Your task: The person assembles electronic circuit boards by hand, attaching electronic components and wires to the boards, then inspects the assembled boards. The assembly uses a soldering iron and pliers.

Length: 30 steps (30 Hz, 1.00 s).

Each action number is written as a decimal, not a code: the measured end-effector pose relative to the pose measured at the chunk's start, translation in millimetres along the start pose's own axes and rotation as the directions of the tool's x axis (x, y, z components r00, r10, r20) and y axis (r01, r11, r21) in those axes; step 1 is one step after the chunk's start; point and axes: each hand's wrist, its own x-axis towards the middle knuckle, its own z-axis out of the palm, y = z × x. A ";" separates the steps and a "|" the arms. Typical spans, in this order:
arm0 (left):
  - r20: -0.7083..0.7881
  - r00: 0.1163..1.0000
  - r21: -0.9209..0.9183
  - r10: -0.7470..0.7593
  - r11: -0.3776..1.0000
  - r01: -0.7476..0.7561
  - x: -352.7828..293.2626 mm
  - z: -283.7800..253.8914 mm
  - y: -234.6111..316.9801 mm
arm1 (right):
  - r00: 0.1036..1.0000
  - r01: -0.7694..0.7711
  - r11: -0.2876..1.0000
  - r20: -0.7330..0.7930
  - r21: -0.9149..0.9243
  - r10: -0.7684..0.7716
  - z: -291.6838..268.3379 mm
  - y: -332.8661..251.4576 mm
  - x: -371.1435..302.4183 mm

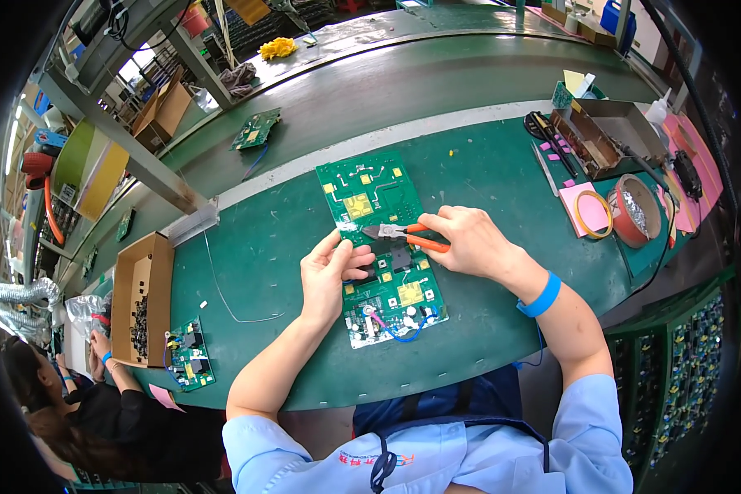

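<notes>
A long green circuit board (399, 193) lies in front of me on the green bench mat, with yellow patches, black parts and a blue wire at its near end. My right hand (469, 239) grips orange-handled cutting pliers (426, 243), whose jaws point left over the board's middle. At the board's left edge, my left hand (329, 276) has thumb and forefinger closed on it near the plier tips. The other fingers curl over the board beside a black part. Exactly what lies between the plier jaws is too small to tell.
Left stand a cardboard box (161, 284) of small black parts and another board (191, 354). A co-worker's hand (100, 346) is beyond. On the right are a tray (605, 169), a tape ring (593, 216) and a round tub (626, 226). A conveyor (387, 74) runs along the back.
</notes>
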 end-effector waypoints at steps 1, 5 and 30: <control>-0.004 1.000 -0.010 -0.007 1.000 0.007 0.5 -0.8 -0.2 | 1.000 -0.001 1.000 0.000 0.001 0.001 1.0 1.6 0.7; -0.027 1.000 -0.066 -0.011 0.998 0.009 1.8 -3.5 5.2 | 0.838 -0.444 0.343 0.249 0.828 0.485 -5.9 29.1 8.7; 0.156 0.973 -0.310 -0.172 0.926 0.214 3.2 -10.4 8.2 | 0.835 -0.449 0.001 0.419 0.894 0.356 -0.4 34.2 6.0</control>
